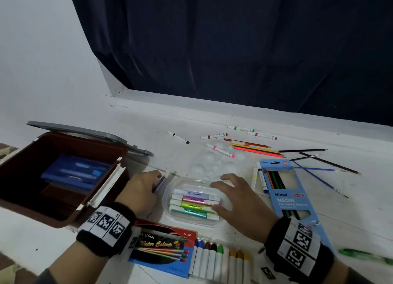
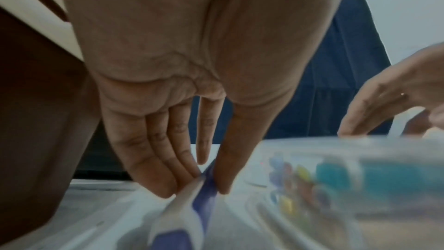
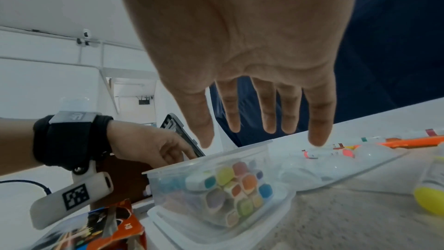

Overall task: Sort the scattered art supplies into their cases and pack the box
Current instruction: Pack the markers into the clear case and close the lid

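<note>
Left hand (image 1: 140, 190) pinches a purple highlighter (image 1: 160, 183) just left of the clear plastic case (image 1: 168, 198) on the white surface (image 1: 148, 135). Right hand (image 1: 238, 201) hovers over the case, fingers spread, holding nothing. Brown box (image 1: 63, 215) sits open, left.

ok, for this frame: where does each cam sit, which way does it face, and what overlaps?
Head: on the head, facing forward and down at the table; both hands, left hand and right hand, and both wristbands show.
Left wrist: under the left palm, looking along the fingers pinching a purple marker; the right hand shows at the far right.
Right wrist: under the right palm, looking along spread fingers above the clear marker case; the left hand shows too.
Shared: all three see that case.
</note>
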A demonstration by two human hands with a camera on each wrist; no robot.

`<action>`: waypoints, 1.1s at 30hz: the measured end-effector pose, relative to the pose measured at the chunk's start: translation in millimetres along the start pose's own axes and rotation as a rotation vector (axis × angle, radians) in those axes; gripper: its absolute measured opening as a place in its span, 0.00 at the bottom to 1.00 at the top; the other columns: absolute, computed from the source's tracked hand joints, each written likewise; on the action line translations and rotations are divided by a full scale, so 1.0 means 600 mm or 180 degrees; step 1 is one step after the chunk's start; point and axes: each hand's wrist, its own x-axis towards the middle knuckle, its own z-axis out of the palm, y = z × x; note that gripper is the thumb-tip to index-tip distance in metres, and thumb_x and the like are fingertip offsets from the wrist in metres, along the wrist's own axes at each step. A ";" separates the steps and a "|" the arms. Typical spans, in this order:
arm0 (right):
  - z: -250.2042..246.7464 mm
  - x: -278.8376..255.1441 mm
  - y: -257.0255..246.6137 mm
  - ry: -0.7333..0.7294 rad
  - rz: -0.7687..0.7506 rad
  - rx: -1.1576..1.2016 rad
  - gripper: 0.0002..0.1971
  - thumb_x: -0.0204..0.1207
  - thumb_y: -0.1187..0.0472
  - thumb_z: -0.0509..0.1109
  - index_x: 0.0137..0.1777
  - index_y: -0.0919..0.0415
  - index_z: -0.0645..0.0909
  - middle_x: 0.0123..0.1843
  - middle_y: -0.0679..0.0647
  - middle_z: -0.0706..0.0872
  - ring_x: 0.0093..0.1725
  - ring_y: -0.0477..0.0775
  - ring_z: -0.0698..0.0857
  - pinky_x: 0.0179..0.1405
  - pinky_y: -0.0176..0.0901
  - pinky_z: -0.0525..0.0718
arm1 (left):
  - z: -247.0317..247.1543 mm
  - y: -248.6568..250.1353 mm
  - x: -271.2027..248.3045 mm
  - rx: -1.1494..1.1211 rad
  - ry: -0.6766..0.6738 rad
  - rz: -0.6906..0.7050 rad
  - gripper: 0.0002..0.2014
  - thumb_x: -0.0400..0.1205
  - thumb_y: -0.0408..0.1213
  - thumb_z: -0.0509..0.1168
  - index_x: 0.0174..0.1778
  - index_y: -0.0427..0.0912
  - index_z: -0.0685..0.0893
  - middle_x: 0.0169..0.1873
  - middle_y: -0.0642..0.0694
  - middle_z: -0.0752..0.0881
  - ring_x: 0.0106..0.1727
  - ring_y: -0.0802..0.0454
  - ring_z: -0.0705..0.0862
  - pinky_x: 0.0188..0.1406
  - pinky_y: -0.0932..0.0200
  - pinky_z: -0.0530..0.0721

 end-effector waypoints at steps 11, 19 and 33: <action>0.004 0.039 -0.025 -0.0378 -0.0510 -0.1182 0.26 0.76 0.37 0.69 0.68 0.49 0.79 0.66 0.46 0.81 0.67 0.51 0.73 0.64 0.54 0.74 | -0.044 0.037 -0.077 -0.0584 0.0503 0.1381 0.19 0.79 0.33 0.75 0.65 0.54 0.87 0.46 0.63 0.83 0.50 0.63 0.84 0.48 0.71 0.81; 0.012 0.050 -0.028 -0.0381 -0.0486 -0.1421 0.24 0.77 0.38 0.66 0.68 0.50 0.80 0.65 0.45 0.84 0.69 0.53 0.73 0.66 0.59 0.70 | -0.009 0.012 -0.089 -0.0261 0.0070 0.1469 0.17 0.83 0.39 0.70 0.67 0.59 0.84 0.49 0.64 0.79 0.51 0.66 0.80 0.49 0.68 0.81; 0.015 0.050 -0.024 -0.0240 -0.0465 -0.1423 0.21 0.80 0.44 0.67 0.69 0.50 0.79 0.69 0.47 0.80 0.72 0.52 0.71 0.71 0.59 0.68 | -0.011 0.038 -0.052 0.0091 -0.0458 0.1938 0.15 0.83 0.36 0.69 0.65 0.54 0.88 0.53 0.59 0.81 0.58 0.64 0.76 0.57 0.82 0.63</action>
